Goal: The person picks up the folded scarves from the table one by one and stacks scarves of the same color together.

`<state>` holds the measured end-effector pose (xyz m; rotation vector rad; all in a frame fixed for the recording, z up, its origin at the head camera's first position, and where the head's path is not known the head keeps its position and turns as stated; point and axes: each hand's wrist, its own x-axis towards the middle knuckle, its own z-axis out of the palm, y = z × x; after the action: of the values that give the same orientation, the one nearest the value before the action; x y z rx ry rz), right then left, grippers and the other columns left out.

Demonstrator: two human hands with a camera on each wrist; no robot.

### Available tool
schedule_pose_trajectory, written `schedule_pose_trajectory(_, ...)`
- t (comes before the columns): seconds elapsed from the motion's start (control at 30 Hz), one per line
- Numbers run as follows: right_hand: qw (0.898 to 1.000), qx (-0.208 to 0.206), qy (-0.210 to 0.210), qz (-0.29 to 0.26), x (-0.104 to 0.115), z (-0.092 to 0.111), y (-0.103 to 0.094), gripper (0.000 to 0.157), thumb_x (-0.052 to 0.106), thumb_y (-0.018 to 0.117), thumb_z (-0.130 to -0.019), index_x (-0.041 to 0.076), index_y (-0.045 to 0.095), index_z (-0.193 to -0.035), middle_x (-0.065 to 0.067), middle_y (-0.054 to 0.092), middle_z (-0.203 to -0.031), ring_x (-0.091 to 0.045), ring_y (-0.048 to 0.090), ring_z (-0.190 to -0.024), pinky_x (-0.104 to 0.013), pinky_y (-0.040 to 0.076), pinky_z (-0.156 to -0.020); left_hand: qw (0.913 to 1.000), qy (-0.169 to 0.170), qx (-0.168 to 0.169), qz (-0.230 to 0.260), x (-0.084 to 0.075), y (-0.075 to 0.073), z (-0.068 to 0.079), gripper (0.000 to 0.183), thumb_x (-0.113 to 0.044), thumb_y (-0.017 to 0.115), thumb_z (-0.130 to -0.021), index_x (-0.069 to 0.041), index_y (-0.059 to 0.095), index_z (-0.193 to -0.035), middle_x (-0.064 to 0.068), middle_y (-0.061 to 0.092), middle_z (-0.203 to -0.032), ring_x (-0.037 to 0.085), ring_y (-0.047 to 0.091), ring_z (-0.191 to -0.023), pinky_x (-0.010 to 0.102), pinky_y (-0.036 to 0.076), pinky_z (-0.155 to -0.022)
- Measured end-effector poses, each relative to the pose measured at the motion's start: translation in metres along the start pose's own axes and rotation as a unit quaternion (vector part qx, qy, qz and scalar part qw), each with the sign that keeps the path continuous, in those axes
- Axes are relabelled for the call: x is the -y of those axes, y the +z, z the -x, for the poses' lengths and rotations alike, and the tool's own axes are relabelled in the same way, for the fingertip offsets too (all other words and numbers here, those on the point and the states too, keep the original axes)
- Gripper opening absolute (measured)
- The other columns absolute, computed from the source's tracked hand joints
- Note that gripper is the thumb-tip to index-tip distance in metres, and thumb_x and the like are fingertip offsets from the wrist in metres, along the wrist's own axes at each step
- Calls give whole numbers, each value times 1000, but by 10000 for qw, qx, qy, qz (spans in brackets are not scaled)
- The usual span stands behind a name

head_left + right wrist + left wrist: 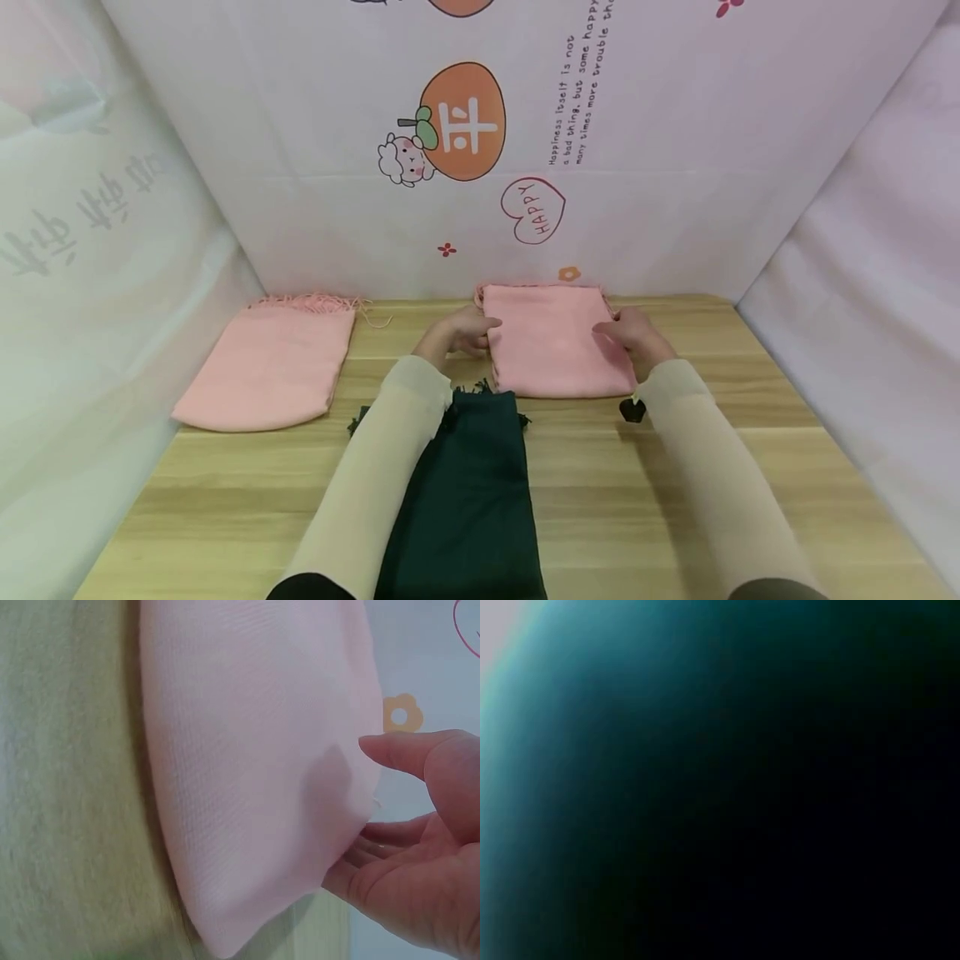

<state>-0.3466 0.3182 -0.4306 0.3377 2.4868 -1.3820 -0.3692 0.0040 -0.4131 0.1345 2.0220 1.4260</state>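
Observation:
A folded pink scarf (553, 342) lies at the back of the table, with my hands at its two sides. My left hand (463, 328) is at its left edge, the thumb over the top of the cloth. At the right edge is my right hand (636, 333). In the right wrist view, the right thumb is raised over the pink scarf (255, 750) while the other fingers (394, 832) reach its side edge. A dark green fringed scarf (480, 492) lies in front, partly under my left forearm. Dark, blurred green fills most of the left wrist view.
Another folded pink scarf (270, 367) with a fringe lies at the left of the wooden table (600, 500). A white printed sheet (337, 225) stands along the back, and white cloth walls (885, 275) close both sides. A small black object (632, 409) hangs by my right sleeve.

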Motion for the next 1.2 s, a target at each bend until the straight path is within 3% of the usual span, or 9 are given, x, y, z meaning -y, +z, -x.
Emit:
schedule_pose_trajectory(0.17, 9988, -37, -168, 467, -1, -3, 1, 55, 25, 62, -89, -5, 43, -131, -23, 41, -135, -27, 49, -105, -36, 47, -85, 9998, -50, -157, 146, -4, 8, -5, 69, -23, 54, -96, -7, 12, -149, 15, 26, -146, 35, 44, -124, 47, 47, -91)
schedule_pose_trajectory(0.27, 9987, -59, -265, 423, -3, -5, 1, 58, 24, 61, -89, -5, 42, -135, -24, 43, -135, -26, 51, -103, -35, 48, -84, 9996, -111, -248, 47, -6, 12, -7, 72, -23, 55, -95, -5, 10, -149, 16, 25, -146, 35, 43, -124, 46, 47, -91)
schedule_pose_trajectory(0.37, 9982, 297, -62, -521, -6, -4, 0, 57, 18, 61, -90, -3, 37, -137, -22, 45, -130, -26, 56, -97, -37, 50, -81, 9994, -218, -241, 68, -5, 14, -10, 77, -21, 56, -95, -6, 5, -150, 17, 20, -149, 35, 42, -125, 46, 47, -91)
schedule_pose_trajectory(0.47, 9866, 726, 154, -1450, -8, -1, -3, 59, 12, 60, -90, 2, 32, -141, -18, 46, -126, -26, 58, -94, -40, 51, -81, 9990, -339, -201, 198, -3, 15, -14, 81, -16, 56, -95, -8, -3, -150, 16, 13, -152, 37, 38, -128, 47, 46, -93)
schedule_pose_trajectory(0.53, 9798, 959, 233, -1739, -8, 1, -4, 63, 10, 59, -90, 5, 27, -144, -15, 44, -125, -25, 56, -96, -40, 50, -83, 9985, -394, -159, 331, -1, 16, -15, 83, -13, 55, -94, -8, -6, -150, 15, 9, -153, 37, 36, -129, 47, 45, -94)
schedule_pose_trajectory(0.7, 9790, 1190, 298, -1625, -5, 2, -5, 69, 12, 59, -91, 1, 20, -147, -15, 41, -127, -21, 53, -99, -36, 48, -86, 9960, -467, -59, 754, -2, 17, -20, 77, -3, 52, -93, -8, -1, -149, 18, 18, -147, 36, 39, -125, 49, 41, -97)
schedule_pose_trajectory(0.87, 9841, 975, 511, -1392, -5, -3, -3, 73, 12, 61, -89, -6, 17, -145, -15, 38, -129, -19, 52, -97, -31, 47, -85, 9958, -505, -57, 768, -3, 18, -24, 64, -2, 51, -93, -4, 12, -144, 18, 32, -134, 33, 47, -111, 47, 41, -97)
schedule_pose_trajectory(0.97, 9840, 928, 599, -1397, -5, -6, -2, 72, 9, 60, -89, -4, 16, -145, -13, 35, -132, -20, 48, -102, -32, 45, -88, 9955, -609, 44, 719, -3, 19, -24, 54, -4, 50, -95, 0, 21, -140, 18, 38, -127, 31, 50, -106, 46, 42, -96)
schedule_pose_trajectory(1.2, 9825, 1076, 751, -1319, -1, -5, -7, 64, 13, 53, -94, -4, 19, -145, -11, 39, -124, -19, 49, -99, -31, 44, -88, 9954, -671, 354, 585, -6, 22, -25, 45, -5, 42, -97, 5, 28, -139, 22, 43, -129, 33, 49, -115, 47, 42, -97)
